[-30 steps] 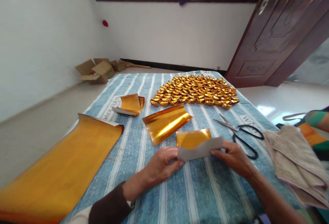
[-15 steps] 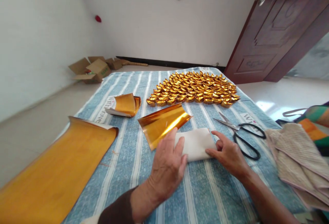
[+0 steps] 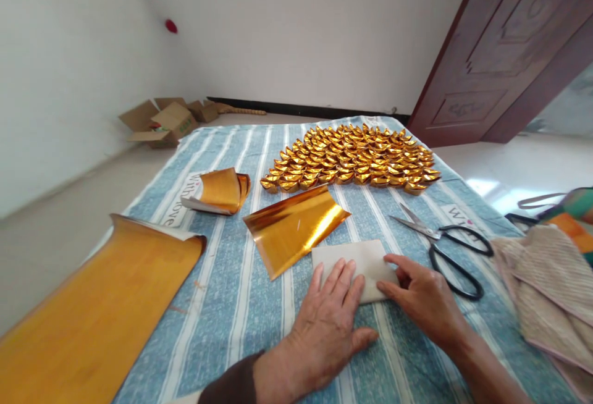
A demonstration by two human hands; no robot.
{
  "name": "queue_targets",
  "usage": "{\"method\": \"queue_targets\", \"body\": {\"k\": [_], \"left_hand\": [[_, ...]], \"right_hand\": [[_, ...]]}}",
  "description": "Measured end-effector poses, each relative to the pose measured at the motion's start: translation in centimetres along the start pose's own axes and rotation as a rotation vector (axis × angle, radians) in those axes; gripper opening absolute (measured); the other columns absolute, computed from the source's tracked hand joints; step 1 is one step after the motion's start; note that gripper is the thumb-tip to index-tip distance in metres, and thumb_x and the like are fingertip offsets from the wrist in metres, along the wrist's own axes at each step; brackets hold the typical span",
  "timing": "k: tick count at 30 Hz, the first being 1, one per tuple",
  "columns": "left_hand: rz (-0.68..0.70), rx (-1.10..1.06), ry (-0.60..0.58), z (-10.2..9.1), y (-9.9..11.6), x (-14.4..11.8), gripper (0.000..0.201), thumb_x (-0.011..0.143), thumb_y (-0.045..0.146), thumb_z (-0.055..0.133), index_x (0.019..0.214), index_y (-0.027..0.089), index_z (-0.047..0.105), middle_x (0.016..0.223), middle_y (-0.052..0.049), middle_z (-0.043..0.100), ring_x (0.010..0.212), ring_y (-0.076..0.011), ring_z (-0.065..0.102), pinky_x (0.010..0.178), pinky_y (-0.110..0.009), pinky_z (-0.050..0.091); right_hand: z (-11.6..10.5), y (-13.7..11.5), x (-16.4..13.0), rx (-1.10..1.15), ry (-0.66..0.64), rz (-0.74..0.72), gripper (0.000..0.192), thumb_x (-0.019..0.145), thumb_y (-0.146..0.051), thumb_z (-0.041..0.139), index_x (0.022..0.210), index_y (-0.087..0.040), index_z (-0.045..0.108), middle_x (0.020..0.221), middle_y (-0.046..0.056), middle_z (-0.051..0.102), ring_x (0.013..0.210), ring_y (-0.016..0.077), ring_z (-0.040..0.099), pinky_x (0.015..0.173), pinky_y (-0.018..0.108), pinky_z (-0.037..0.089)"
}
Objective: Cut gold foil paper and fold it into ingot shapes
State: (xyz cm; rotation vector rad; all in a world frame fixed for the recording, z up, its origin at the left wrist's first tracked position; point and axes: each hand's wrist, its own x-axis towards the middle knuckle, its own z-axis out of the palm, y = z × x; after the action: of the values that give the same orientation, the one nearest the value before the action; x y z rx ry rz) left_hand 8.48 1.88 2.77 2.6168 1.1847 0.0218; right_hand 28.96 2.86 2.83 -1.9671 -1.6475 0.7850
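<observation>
Two hands, left hand (image 3: pixel 331 324) and right hand (image 3: pixel 424 296), press flat, fingers together, on folded paper (image 3: pixel 365 256).

Before me: one folded white paper (image 3: pixel 365 259) at lower centre, three gold foil sheets (image 3: pixel 294 228), one pair of scissors (image 3: pixel 445 246) at right, and dozens of gold ingots (image 3: pixel 352 160), too many to count exactly.
</observation>
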Motion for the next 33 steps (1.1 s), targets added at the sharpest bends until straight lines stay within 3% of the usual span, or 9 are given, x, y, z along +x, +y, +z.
{"method": "queue_targets", "body": {"k": [7, 16, 23, 28, 33], "left_hand": [[0.013, -0.009, -0.022, -0.1, -0.1, -0.1, 0.067, 0.093, 0.059, 0.039, 0.147, 0.019, 0.030, 0.156, -0.012, 0.021, 0.145, -0.0276, 0.013, 0.115, -0.056, 0.019], [-0.039, 0.018, -0.091, -0.9, 0.6, 0.4, 0.069, 0.088, 0.053, 0.055, 0.144, 0.017, 0.036, 0.154, -0.015, 0.025, 0.142, -0.0321, 0.021, 0.111, -0.060, 0.025], [-0.039, -0.017, -0.020, 0.1, 0.3, 0.2, 0.068, 0.092, 0.061, 0.041, 0.144, 0.019, 0.036, 0.155, -0.013, 0.025, 0.143, -0.0301, 0.018, 0.112, -0.059, 0.023], [-0.027, -0.021, -0.035, -0.2, 0.2, 0.2, 0.069, 0.091, 0.059, 0.045, 0.145, 0.018, 0.034, 0.155, -0.014, 0.024, 0.144, -0.0307, 0.018, 0.113, -0.058, 0.021], [-0.028, -0.013, -0.091, -0.7, 0.4, 0.4, 0.075, 0.087, 0.059, 0.052, 0.146, 0.017, 0.033, 0.154, -0.016, 0.024, 0.143, -0.0329, 0.019, 0.113, -0.059, 0.021]], "right_hand": [[0.0, 0.1, 0.0, -0.039, 0.020, -0.014, 0.044, 0.072, -0.041, 0.063, 0.110, -0.019, 0.068, 0.079, 0.003, 0.069, 0.070, 0.0194, 0.062, 0.067, 0.031, 0.047], [0.0, 0.0, 0.0, -0.063, 0.034, -0.050, 0.038, 0.075, -0.039, 0.062, 0.108, -0.021, 0.069, 0.072, -0.001, 0.067, 0.065, 0.0167, 0.061, 0.067, 0.030, 0.047], [0.0, 0.1, 0.2, -0.124, 0.061, -0.110, 0.032, 0.079, -0.037, 0.061, 0.106, -0.022, 0.069, 0.073, -0.001, 0.066, 0.068, 0.0168, 0.062, 0.067, 0.029, 0.047], [0.3, 0.2, -0.1, -0.272, 0.090, -0.172, 0.031, 0.083, -0.038, 0.058, 0.108, -0.022, 0.067, 0.078, 0.001, 0.067, 0.072, 0.0190, 0.063, 0.068, 0.032, 0.048], [0.9, -0.3, -0.9, -0.524, 0.208, -0.276, 0.026, 0.086, -0.037, 0.054, 0.103, -0.021, 0.067, 0.083, 0.007, 0.065, 0.079, 0.0240, 0.061, 0.068, 0.035, 0.048]]}}
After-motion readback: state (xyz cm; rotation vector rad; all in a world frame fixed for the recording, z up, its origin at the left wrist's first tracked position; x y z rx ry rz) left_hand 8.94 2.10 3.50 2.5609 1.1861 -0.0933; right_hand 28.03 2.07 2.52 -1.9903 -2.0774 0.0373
